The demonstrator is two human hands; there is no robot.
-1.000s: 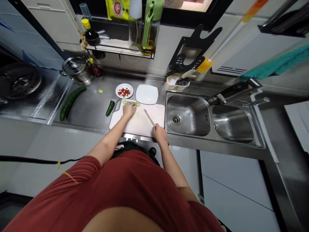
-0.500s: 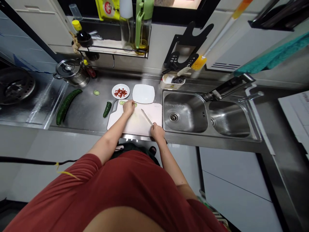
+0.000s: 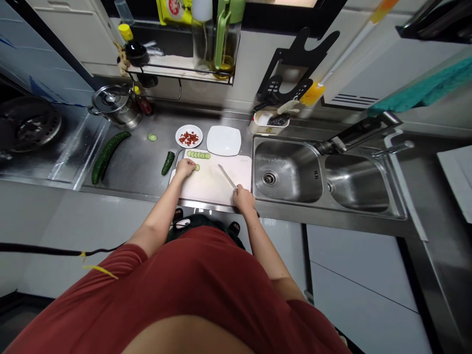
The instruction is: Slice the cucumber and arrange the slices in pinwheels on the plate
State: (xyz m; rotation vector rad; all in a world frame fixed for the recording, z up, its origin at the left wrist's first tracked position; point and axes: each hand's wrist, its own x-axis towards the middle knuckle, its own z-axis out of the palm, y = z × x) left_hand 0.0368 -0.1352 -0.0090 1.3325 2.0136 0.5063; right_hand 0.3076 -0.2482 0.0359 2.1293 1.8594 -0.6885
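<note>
Reaching forward, hands (image 3: pixel 185 168) apart, right (image 3: pixel 244 199) gripping a knife (image 3: pixel 227 177)

left hand (image 3: pixel 185 167) reaches with bent fingers; right hand (image 3: pixel 244 198) curls closed.

The head view looks from the person's own head, forward and steeply down. The shirt (image 3: pixel 199 275) is nearest the camera and fills the bottom; past it, the left hand (image 3: pixel 185 167) and right hand (image 3: pixel 244 198) lie farther off, near mid-picture. The surface (image 3: pixel 142 160) runs across the view, its front edge toward the wearer. Beyond its back edge, the wall (image 3: pixel 252 61) and shelf (image 3: pixel 173 72) are seen obliquely from above. The field is very wide, taking in the sink (image 3: pixel 291 169) at right.
</note>
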